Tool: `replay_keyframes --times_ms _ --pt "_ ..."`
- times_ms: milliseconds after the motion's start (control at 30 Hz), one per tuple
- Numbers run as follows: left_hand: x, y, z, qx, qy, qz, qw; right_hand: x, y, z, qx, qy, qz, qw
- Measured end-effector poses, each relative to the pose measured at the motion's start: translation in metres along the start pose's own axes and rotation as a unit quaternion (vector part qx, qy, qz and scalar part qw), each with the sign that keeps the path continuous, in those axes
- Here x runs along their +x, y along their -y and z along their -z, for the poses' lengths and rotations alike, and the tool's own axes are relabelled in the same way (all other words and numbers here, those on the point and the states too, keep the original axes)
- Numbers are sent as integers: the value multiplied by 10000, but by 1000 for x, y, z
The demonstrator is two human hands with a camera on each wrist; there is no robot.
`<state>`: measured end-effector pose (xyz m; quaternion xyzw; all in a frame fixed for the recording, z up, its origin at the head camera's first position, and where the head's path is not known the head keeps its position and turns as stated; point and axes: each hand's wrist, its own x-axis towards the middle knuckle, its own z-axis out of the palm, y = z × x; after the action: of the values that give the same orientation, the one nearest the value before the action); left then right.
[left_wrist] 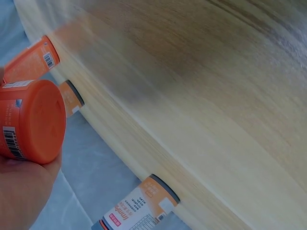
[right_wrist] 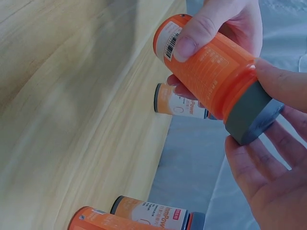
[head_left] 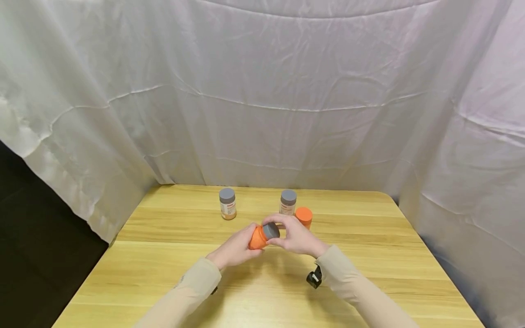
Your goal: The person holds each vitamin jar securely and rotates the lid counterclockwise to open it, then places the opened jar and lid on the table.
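In the lower middle of the head view, I hold the orange bottle [head_left: 257, 239] tilted above the table [head_left: 377, 255], its gray cap [head_left: 271, 231] toward the right. My left hand [head_left: 235, 248] is curled round the body, probably to steady it and leave the cap reachable; my right hand [head_left: 299, 237] is partly closed, thumb and fingers gripping the cap from opposite sides, seemingly for even hold. Beyond it stand a second orange bottle [head_left: 304, 216] and a gray-capped bottle [head_left: 288, 202]; another labelled bottle [head_left: 228, 205] stands farther left, well apart.
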<state>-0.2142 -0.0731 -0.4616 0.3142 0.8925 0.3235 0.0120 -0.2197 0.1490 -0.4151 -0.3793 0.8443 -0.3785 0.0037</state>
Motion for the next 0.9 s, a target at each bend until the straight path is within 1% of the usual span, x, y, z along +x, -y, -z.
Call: replay_keyframes --times_ms 267,533,733,800,900 --pt "0 -1 0 -96 41 15 9999 1 1 5 -90 200 183 9996" --pt "0 -1 0 -258 136 46 9996 1 2 6 25 326 163 9993" --pt "0 -1 0 -265 117 40 9996 2 1 4 127 248 235 9993" --pt "-1 -1 0 -286 131 43 9995 2 1 2 155 162 249 9994" --pt "-1 -1 -1 -313 151 63 9994 1 0 -2 224 -31 123 9997"
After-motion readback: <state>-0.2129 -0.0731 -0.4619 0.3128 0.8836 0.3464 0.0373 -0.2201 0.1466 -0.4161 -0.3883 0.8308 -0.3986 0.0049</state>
